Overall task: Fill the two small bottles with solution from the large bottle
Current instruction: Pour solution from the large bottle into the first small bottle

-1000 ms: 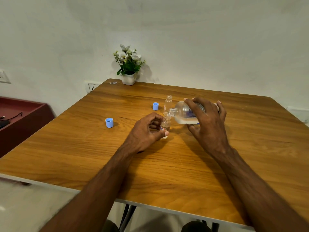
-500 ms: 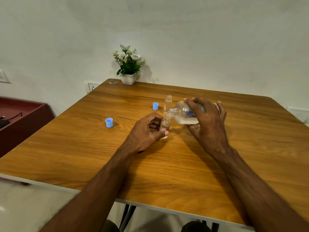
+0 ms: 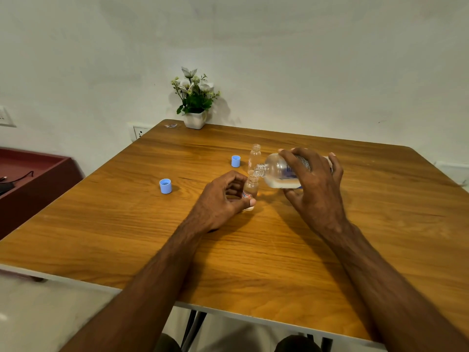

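My right hand [image 3: 313, 184] grips the large clear bottle [image 3: 278, 172], tipped on its side with its open mouth pointing left, right above the mouth of a small clear bottle [image 3: 250, 189]. That small bottle stands upright on the wooden table [image 3: 253, 250], and my left hand [image 3: 220, 200] holds it between thumb and fingers near its base. A second small bottle [image 3: 254, 156] stands uncapped just behind, untouched. Some liquid lies along the lower side of the large bottle.
Two blue caps lie on the table, one [image 3: 165, 186] to the left and one [image 3: 235, 161] beside the rear small bottle. A potted plant [image 3: 194, 102] stands at the table's far edge against the wall. A dark red cabinet [image 3: 30, 179] is at the left.
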